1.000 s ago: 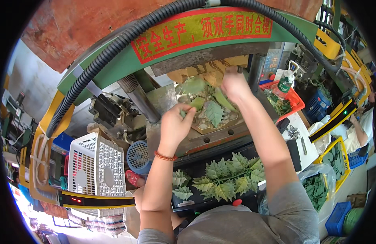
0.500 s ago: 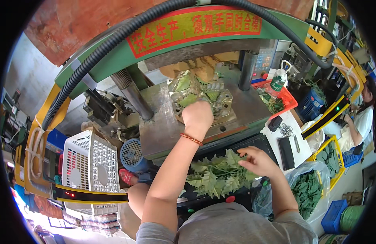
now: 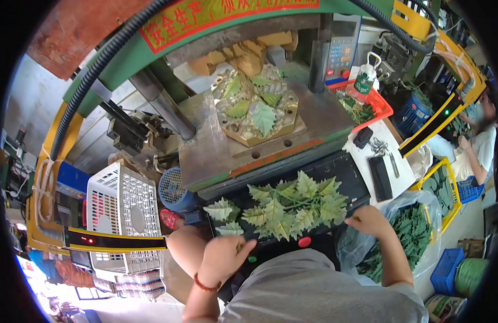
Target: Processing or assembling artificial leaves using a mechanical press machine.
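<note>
My left hand [image 3: 225, 257] hangs at the near left edge of the black work surface [image 3: 343, 175], thumb apart from half-curled fingers, holding nothing visible. Beside it lie loose pale-green artificial leaves [image 3: 222, 210] and a small green button [image 3: 252, 259]. My right hand [image 3: 370, 221] has its fingers drawn together by the right end of a bunch of artificial leaves [image 3: 295, 207]; nothing shows in it. Beyond, on the press bed, sits a brass-coloured mould [image 3: 243, 137]. Several leaf pieces rest on its face, a lighter leaf [image 3: 263, 118] at the front.
Steel columns [image 3: 165, 105] flank the mould. To the left stands a white plastic basket [image 3: 133, 215]. On the right are a red basket [image 3: 381, 110], a phone [image 3: 380, 177], keys and a plastic bag of leaves [image 3: 402, 242]. A red button [image 3: 304, 242] is near my body. Another person sits far right.
My left hand has drawn back from the mould to the near left, uncovering the light leaf there. My right hand has moved slightly right, off the leaf bunch, and its fingers have closed.
</note>
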{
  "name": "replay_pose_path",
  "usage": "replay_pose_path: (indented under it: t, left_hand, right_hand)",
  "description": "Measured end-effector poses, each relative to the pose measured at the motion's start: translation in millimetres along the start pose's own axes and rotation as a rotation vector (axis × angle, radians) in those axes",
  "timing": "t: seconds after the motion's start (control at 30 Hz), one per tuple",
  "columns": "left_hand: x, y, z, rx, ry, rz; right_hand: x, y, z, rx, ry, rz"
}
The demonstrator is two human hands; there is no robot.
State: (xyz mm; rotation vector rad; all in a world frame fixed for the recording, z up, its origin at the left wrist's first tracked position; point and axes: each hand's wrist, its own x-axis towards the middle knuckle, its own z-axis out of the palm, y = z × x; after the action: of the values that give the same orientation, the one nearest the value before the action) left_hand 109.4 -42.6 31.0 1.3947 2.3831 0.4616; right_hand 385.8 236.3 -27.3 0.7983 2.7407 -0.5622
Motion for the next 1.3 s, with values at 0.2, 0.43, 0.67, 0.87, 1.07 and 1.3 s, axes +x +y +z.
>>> replay_pose_path:
  t: [0.2, 0.43, 0.67, 0.87, 1.07, 1.3]
  left_hand:
    - [-60, -55, 93, 0.196, -0.207, -0.287]
    - [-46, -46, 100, 0.163, -0.156, -0.323]
    - [-70, -60, 107, 0.077, -0.14, -0.401]
    - [-69, -67, 107, 0.09, -0.204, -0.399]
    - [-55, -61, 97, -0.085, -0.218, -0.252]
    - [-59, -56, 126, -0.021, -0.003, -0.347]
  right_hand:
    - [49, -79, -44, 0.582, 0.653, -0.319]
    - [175, -136, -65, -0.152, 0.994, -0.588]
    - [194, -131, -74, -0.248, 0.853, -0.595]
    - [195, -126, -79, -0.224, 0.764, -0.633]
    - [169, -117, -80, -0.108, 0.927, -0.639]
    - [37, -69, -37, 0.047, 0.062, -0.202]
